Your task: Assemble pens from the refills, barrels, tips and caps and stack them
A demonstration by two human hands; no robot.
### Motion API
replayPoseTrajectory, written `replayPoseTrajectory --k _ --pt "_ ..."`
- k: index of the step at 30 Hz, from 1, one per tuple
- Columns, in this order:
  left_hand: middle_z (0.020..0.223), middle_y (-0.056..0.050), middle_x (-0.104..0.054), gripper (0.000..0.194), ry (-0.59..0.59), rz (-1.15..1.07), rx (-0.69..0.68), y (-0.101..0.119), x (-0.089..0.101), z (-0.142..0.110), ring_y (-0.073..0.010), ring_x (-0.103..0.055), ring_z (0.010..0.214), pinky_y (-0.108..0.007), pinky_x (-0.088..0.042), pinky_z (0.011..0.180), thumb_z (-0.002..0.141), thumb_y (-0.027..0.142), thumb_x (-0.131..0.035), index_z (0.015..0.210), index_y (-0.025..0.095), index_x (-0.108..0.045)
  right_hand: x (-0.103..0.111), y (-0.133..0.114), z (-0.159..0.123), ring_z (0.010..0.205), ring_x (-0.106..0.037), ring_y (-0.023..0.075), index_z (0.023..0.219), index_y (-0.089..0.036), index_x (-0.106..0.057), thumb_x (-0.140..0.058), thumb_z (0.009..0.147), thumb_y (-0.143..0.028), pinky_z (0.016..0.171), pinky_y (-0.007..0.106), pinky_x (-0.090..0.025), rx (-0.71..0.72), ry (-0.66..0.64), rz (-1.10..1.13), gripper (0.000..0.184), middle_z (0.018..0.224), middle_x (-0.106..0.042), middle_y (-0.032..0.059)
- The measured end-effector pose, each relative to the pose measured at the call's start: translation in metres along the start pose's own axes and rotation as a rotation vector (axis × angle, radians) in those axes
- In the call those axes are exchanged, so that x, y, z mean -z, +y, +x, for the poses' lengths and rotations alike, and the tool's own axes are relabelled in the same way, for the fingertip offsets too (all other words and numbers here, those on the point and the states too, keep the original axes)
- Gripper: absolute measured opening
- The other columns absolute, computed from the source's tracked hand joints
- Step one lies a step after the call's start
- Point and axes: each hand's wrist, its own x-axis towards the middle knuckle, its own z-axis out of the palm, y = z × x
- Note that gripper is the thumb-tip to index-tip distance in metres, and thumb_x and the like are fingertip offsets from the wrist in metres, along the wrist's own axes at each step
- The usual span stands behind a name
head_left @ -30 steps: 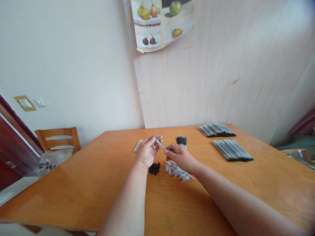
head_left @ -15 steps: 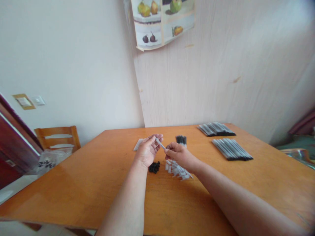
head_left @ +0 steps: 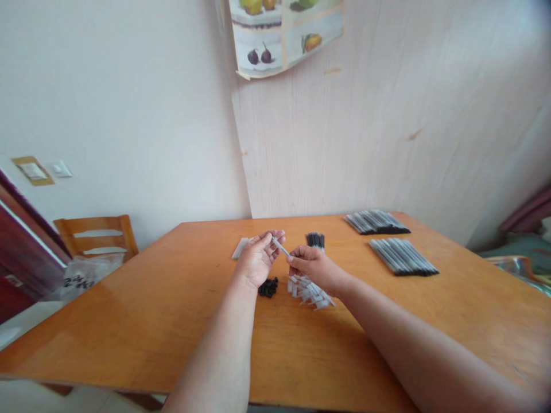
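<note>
Between my two hands is a slim whitish pen barrel (head_left: 280,246), slanting down to the right. My left hand (head_left: 257,258), palm turned up, pinches its upper end between thumb and fingers. At the lower end, the thumb and fingers of my right hand (head_left: 312,265) are closed on it. Below my left hand lies a small heap of black caps (head_left: 268,287). Under my right hand is a loose pile of whitish plastic pieces (head_left: 312,293). Behind that hand a bundle of black-ended refills (head_left: 315,240) is partly hidden. White tubes (head_left: 240,248) lie behind my left hand.
Two rows of black-ended pens, a far one (head_left: 376,222) and a nearer one (head_left: 403,257), lie at the right on the wooden table (head_left: 172,298). A chair (head_left: 97,235) with a plastic bag (head_left: 88,275) stands past the left edge. Behind the table is a wall.
The view has tilted slightly, so everything sits a little higher in the picture. Both hands keep hold of the pen barrel, and slightly more of it shows between them.
</note>
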Motion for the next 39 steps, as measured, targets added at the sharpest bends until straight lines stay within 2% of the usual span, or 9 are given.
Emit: replayPoseTrajectory --k 6,10,15,27,31,35,39 --pt "0.105 -0.009 -0.074 0.013 -0.090 -0.028 0.002 0.003 0.000 -0.002 -0.0172 -0.069 0.098 -0.028 -0.051 0.084 0.081 0.020 -0.068 0.093 0.016 -0.067 0.004 -0.001 -0.002 0.052 -0.049 0.0100 0.078 -0.016 -0.059 -0.067 0.082 -0.048 0.055 0.025 -0.036 -0.064 -0.157 0.216 0.033 0.064 -0.067 0.0038" --pt "0.104 -0.009 -0.074 0.013 -0.088 -0.028 0.003 0.003 -0.001 -0.002 -0.0174 -0.069 0.097 -0.028 -0.052 0.083 0.081 0.019 -0.068 0.093 0.016 -0.067 0.006 0.000 -0.002 0.053 -0.052 0.0105 0.083 -0.014 -0.063 -0.067 0.082 -0.046 0.056 0.025 -0.038 -0.111 -0.210 0.332 0.032 0.065 -0.067 0.0051" --pt "0.102 -0.011 -0.074 0.011 -0.058 -0.016 -0.016 0.000 0.000 0.000 -0.0179 -0.070 0.093 -0.027 -0.052 0.080 0.080 0.017 -0.067 0.091 0.014 -0.067 0.007 -0.006 -0.003 0.052 -0.055 0.0114 0.081 -0.013 -0.064 -0.069 0.081 -0.044 0.055 0.025 -0.039 -0.153 -0.207 0.362 0.031 0.062 -0.067 0.0057" --pt "0.107 -0.010 -0.073 0.008 -0.174 -0.076 -0.054 0.000 -0.001 -0.002 -0.0182 -0.068 0.100 -0.035 -0.046 0.099 0.084 0.019 -0.065 0.090 0.015 -0.068 0.009 -0.006 -0.005 0.055 -0.057 0.0123 0.082 -0.012 -0.066 -0.069 0.083 -0.039 0.056 0.025 -0.040 -0.159 -0.260 0.469 0.027 0.060 -0.065 0.0042" --pt "0.108 -0.008 -0.073 0.010 -0.145 -0.066 -0.030 0.001 -0.006 -0.005 -0.0180 -0.068 0.099 -0.034 -0.049 0.094 0.083 0.021 -0.066 0.092 0.017 -0.067 0.009 -0.009 -0.006 0.055 -0.055 0.0119 0.081 -0.013 -0.065 -0.069 0.082 -0.041 0.056 0.024 -0.039 -0.165 -0.242 0.439 0.028 0.060 -0.064 0.0034" --pt "0.107 -0.010 -0.072 0.024 -0.089 -0.031 0.002 -0.001 -0.012 -0.007 -0.0200 -0.068 0.099 -0.031 -0.051 0.083 0.080 0.031 -0.071 0.099 0.017 -0.066 0.011 -0.012 -0.005 0.053 -0.052 0.0115 0.081 -0.015 -0.063 -0.069 0.081 -0.044 0.055 0.025 -0.039 -0.155 -0.181 0.398 0.029 0.062 -0.065 0.0034" --pt "0.102 -0.013 -0.073 0.032 -0.136 0.143 0.031 -0.007 -0.015 -0.009 -0.0212 -0.068 0.093 -0.031 -0.050 0.079 0.076 0.036 -0.074 0.099 0.014 -0.068 0.013 -0.012 -0.003 0.052 -0.050 0.0113 0.082 -0.017 -0.062 -0.069 0.079 -0.047 0.054 0.025 -0.039 -0.123 -0.130 0.354 0.032 0.062 -0.064 0.0031"
